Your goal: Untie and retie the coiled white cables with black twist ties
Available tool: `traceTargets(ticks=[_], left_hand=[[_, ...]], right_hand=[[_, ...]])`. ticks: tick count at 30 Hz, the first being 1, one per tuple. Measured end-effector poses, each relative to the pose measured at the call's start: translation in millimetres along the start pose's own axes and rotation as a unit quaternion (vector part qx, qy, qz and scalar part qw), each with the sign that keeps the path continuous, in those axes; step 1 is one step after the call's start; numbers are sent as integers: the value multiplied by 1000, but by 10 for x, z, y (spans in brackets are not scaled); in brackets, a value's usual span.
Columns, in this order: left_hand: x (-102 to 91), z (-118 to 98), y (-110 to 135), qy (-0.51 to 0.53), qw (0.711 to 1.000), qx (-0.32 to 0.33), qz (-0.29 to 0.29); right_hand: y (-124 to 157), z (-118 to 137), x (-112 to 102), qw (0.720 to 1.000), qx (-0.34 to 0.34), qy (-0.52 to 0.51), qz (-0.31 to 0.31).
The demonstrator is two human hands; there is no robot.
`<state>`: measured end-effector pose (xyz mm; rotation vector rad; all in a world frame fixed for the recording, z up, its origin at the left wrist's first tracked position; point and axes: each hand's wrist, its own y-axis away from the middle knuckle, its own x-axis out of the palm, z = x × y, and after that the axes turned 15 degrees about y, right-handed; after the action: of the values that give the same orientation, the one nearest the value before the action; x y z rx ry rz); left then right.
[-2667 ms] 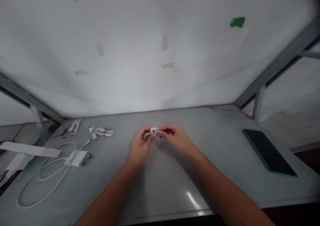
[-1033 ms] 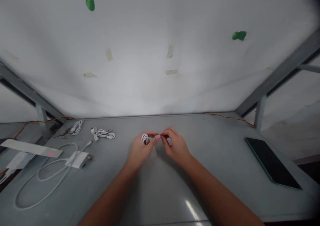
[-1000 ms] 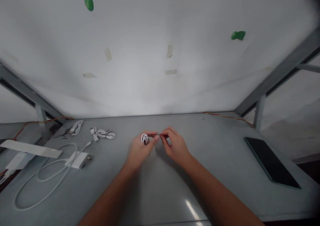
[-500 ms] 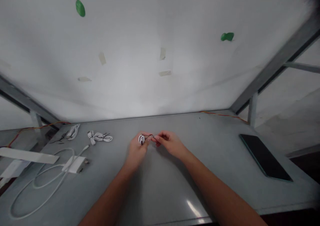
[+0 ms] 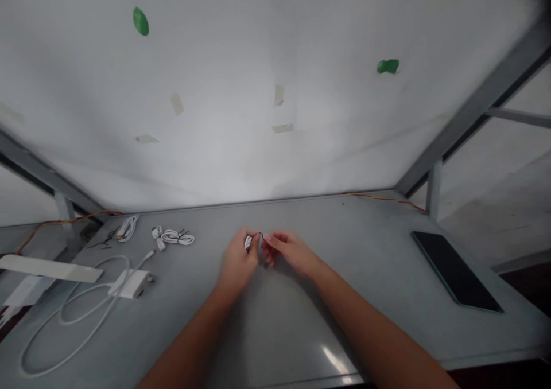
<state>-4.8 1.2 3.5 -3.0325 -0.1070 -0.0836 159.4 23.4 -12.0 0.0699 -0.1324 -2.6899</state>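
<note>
Above the middle of the grey table, my left hand is closed around a coiled white cable, most of it hidden by the fingers. A thin black twist tie comes out by the left thumb and bends across to my right hand. The thumb and forefinger of that hand pinch the tie's end, while its other fingers curl below. To the left lie a bundled white cable bound with a black tie and another coiled white cable.
At the left, a white charger lies with its long looped cable, near a white power strip. A dark tablet rests at the right. Behind stands a white wall; metal posts flank the table.
My left hand has turned, so less of the coiled cable shows. The fingers of my right hand have dropped and curled lower, and the black tie between the hands looks shorter.
</note>
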Motion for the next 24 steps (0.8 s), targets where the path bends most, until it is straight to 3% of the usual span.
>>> traceTargets(ticks=[6,12,15,17,19,22,24], left_hand=[[-15,-7,-25,-33,999,-10,-4],[-144,-88,-77,-132,982,-16,137],[-271,-101,-135,-126,980,-20,152],[-370,-82,-201,-73,989,-47,121],[-450,-55,-277,61,991,-101,69],[-485,-28,-373,311,935,-173,-9],[-449,-17,-413,398,889,-220,-49]], right_hand=[[-17,-21,-71,994,-33,82,-64],[39,8,-215,957,-33,257,-128],[58,51,-404,963,-19,238,-123],[84,95,-634,969,-8,195,-149],[151,146,-928,962,12,174,-209],[350,203,-1383,910,84,241,-328],[525,197,-1637,871,141,310,-353]])
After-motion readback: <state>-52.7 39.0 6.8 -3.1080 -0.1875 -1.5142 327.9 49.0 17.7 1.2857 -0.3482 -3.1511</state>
